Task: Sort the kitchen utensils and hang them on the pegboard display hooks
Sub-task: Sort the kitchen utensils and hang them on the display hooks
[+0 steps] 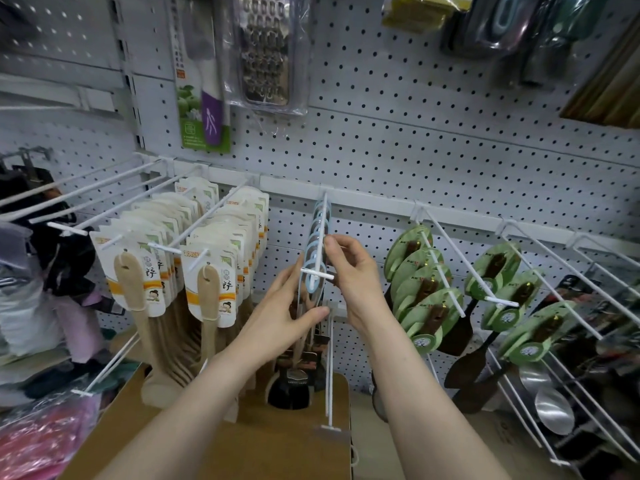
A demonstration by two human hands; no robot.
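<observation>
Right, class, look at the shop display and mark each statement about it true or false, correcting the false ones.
1. Both hands are at the middle hook. True.
2. The wooden spatulas hang to the right of the hands. False: they hang to the left.
3. A metal grater hangs on the pegboard above. True.
4. The green-carded utensils lie on the floor. False: they hang on hooks to the right.

White pegboard carries rows of white wire hooks on a horizontal rail. At 9 o'clock, two hooks hold carded wooden spatulas; centre hook holds blue-carded utensils. At 3 o'clock, green-carded dark spatulas; at 12 o'clock, a packaged grater.
</observation>
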